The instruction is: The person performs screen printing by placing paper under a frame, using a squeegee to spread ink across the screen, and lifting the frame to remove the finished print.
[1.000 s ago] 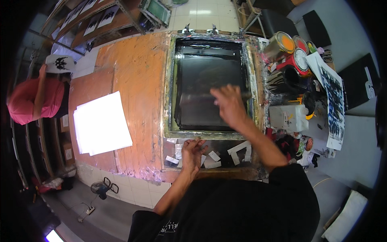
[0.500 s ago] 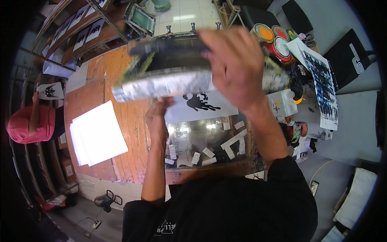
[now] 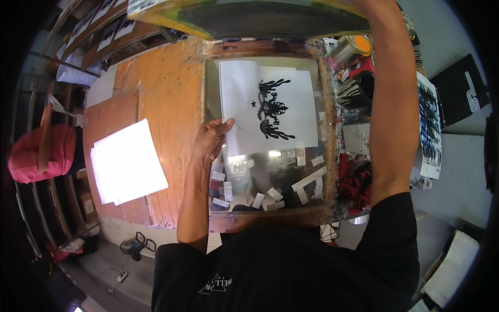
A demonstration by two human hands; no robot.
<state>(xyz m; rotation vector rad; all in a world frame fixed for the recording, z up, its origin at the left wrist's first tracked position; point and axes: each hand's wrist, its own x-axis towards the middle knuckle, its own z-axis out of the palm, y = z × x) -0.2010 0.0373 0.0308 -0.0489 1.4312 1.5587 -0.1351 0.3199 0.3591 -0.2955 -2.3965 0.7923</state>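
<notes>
A white sheet with a black winged design (image 3: 278, 108) lies on the glass plate (image 3: 244, 179) of the wooden table. My left hand (image 3: 212, 136) is closed at the sheet's left edge, thumb on top, and the paper bends up a little there. At the top of the picture a screen-printing frame (image 3: 280, 22) with a yellow-stained rim stands raised above the far end of the plate. My right arm reaches up to it; my right hand (image 3: 377, 6) is at the frame's right side, its fingers cut off by the picture's edge.
A stack of blank white paper (image 3: 130, 164) lies on the table's left. Paint cans (image 3: 358, 49) and red rags (image 3: 356, 182) crowd the right. White tape pieces (image 3: 309, 179) dot the glass. A person in a pink shirt (image 3: 44, 153) stands by the shelves at left.
The frame has swung up and away, uncovering the printed sheet. My right hand has risen with it. My left hand has moved slightly right onto the sheet's edge.
</notes>
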